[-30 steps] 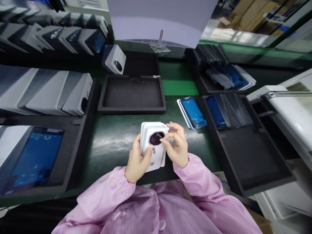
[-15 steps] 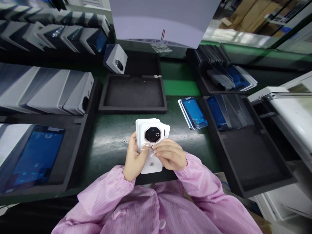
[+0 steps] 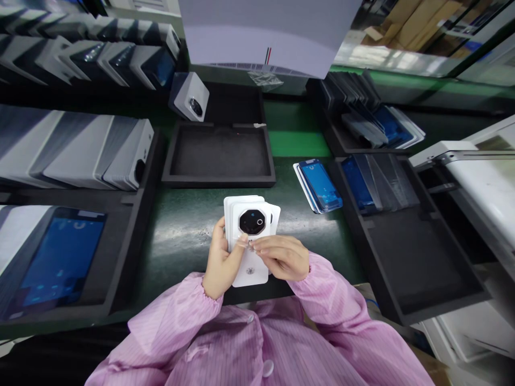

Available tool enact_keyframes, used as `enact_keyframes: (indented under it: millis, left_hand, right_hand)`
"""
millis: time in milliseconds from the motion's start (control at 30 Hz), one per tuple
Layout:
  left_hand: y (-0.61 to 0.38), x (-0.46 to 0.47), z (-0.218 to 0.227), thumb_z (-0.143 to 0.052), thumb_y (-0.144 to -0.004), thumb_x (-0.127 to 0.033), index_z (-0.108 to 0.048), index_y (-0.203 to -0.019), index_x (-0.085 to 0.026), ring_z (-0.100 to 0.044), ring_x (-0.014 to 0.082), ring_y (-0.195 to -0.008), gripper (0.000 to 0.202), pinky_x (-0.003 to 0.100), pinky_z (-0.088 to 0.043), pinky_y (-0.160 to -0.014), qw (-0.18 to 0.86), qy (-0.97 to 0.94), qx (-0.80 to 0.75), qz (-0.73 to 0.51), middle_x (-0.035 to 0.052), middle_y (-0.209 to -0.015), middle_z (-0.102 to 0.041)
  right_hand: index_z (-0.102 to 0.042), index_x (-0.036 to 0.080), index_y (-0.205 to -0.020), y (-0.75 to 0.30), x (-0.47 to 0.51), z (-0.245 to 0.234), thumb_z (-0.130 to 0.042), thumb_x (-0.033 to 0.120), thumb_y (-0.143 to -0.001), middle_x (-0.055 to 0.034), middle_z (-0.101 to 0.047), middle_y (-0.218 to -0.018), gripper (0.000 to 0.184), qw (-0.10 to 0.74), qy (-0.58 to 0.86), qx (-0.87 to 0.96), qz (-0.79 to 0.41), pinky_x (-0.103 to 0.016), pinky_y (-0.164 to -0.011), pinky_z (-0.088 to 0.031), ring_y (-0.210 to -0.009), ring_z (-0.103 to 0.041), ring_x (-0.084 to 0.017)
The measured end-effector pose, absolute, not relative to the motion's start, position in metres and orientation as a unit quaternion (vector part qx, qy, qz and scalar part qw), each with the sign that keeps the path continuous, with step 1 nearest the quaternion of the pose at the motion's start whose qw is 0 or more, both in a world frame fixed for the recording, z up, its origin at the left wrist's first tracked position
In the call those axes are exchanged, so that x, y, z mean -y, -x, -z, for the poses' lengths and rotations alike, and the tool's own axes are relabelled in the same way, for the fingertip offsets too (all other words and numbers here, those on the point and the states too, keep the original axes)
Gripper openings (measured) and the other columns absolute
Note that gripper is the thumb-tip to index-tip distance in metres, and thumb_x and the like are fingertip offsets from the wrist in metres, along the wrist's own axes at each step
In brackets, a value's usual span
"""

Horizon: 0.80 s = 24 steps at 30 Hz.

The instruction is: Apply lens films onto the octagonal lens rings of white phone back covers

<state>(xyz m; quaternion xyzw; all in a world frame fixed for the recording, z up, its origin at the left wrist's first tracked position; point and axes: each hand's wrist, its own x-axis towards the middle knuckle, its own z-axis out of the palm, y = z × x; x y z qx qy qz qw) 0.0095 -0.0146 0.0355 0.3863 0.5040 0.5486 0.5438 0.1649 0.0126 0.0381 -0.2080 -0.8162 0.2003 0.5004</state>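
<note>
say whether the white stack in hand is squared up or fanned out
Fanned out: in the white stack, lower pieces show past the top one's left edge and at its upper right.

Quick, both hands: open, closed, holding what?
Left hand: closed on a fanned stack of flat white panels with rounded corners, thumb across the front.
Right hand: fingertips pinched together over the stack; whether they grip anything cannot be told.

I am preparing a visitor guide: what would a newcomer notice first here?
The eye falls first on the white panels with a dark octagonal window, at lower centre, in the left hand, the right hand over them. Next, a small blue-topped pile on the green table at right. Then rows of pale pieces at left.
</note>
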Motion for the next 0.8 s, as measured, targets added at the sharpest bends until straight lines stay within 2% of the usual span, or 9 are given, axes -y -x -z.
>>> enact_keyframes:
  millis: [133, 233, 533, 667, 800]
  left_hand:
    - [-0.0113, 0.0139, -0.0364, -0.064, -0.082, -0.034, -0.041, -0.122, -0.023, -0.066, 0.0207, -0.092, 0.047, 0.033, -0.055, -0.074, 0.595, -0.339, -0.493, -0.537, 0.0081, -0.109, -0.064]
    - [-0.0122, 0.013, -0.0373, -0.064, -0.082, -0.033, -0.041, -0.122, -0.023, -0.067, 0.021, -0.091, 0.048, 0.033, -0.056, -0.073, 0.62, -0.329, -0.477, -0.529, 0.0088, -0.111, -0.064]
    - [-0.0119, 0.0119, -0.0389, -0.065, -0.08, -0.033, -0.042, -0.121, -0.022, -0.066, 0.0225, -0.094, 0.048, 0.036, -0.056, -0.077, 0.626, -0.324, -0.481, -0.521, 0.0097, -0.114, -0.063]
    - [-0.0116, 0.0124, -0.0389, -0.066, -0.08, -0.033, -0.042, -0.12, -0.022, -0.066, 0.0215, -0.092, 0.048, 0.034, -0.056, -0.075, 0.627, -0.319, -0.483, -0.521, 0.009, -0.112, -0.063]
    - [-0.0109, 0.0127, -0.0387, -0.065, -0.081, -0.033, -0.042, -0.12, -0.023, -0.067, 0.0198, -0.086, 0.047, 0.031, -0.056, -0.07, 0.627, -0.321, -0.481, -0.523, 0.0077, -0.108, -0.065]
  right_hand:
    - [-0.061, 0.025, -0.101, -0.1627, -0.0138, -0.0415, -0.061, 0.001, -0.076, -0.0036, -0.074, -0.086, 0.034, 0.554, 0.326, 0.746, -0.175, -0.037, -0.072, -0.062, -0.085, -0.072, -0.021]
    - [-0.063, 0.026, -0.094, -0.1629, -0.0157, -0.042, -0.063, 0.005, -0.077, -0.0026, -0.073, -0.084, 0.027, 0.564, 0.419, 0.694, -0.159, -0.042, -0.073, -0.059, -0.083, -0.069, -0.022]
    - [-0.063, 0.028, -0.097, -0.1659, -0.0178, -0.0418, -0.061, 0.008, -0.08, -0.0016, -0.073, -0.089, 0.026, 0.524, 0.441, 0.71, -0.165, -0.043, -0.074, -0.057, -0.086, -0.066, -0.021]
    - [-0.062, 0.027, -0.101, -0.1664, -0.0183, -0.0419, -0.059, 0.007, -0.081, -0.0039, -0.071, -0.105, 0.029, 0.515, 0.437, 0.725, -0.136, -0.049, -0.084, -0.053, -0.097, -0.064, -0.024]
    - [-0.059, 0.026, -0.108, -0.1695, -0.0181, -0.0428, -0.059, 0.015, -0.082, -0.0083, -0.062, -0.121, 0.028, 0.5, 0.48, 0.709, -0.13, -0.054, -0.093, -0.048, -0.111, -0.058, -0.028]
